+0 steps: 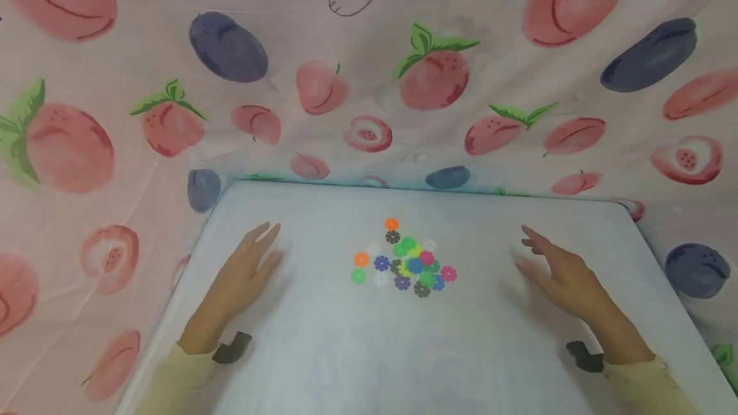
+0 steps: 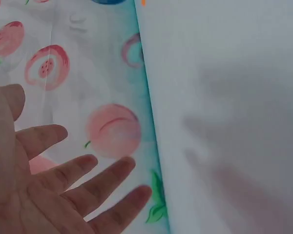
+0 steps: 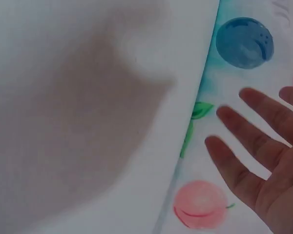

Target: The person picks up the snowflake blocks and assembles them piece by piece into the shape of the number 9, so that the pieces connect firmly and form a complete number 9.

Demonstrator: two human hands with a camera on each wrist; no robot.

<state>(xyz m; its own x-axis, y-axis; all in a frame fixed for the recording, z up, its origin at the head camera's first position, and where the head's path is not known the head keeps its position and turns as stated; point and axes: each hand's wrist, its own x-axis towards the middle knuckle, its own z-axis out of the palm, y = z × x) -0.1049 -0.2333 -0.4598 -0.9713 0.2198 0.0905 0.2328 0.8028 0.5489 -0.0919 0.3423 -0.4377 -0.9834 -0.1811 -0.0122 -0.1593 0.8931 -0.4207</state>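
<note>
Several small notched plastic discs (image 1: 415, 266) in orange, green, blue, pink, grey, white and yellow lie in a loose cluster on the white table, some overlapping. Left of them my left hand (image 1: 245, 268) is held over the table with its fingers extended and nothing in it. On the other side my right hand (image 1: 567, 277) hovers likewise, fingers apart and holding nothing. Both wrist views show the left palm (image 2: 53, 195) and the right palm (image 3: 288, 195) bare, with spread fingers. Neither hand touches the discs.
The white tabletop (image 1: 323, 351) has rounded far corners. A fruit-patterned cloth (image 1: 357, 37) hangs behind it and runs along both sides. Dark bands (image 1: 233, 348) show near the cuffs of the light sleeves (image 1: 179, 380). Hand shadows fall on the table.
</note>
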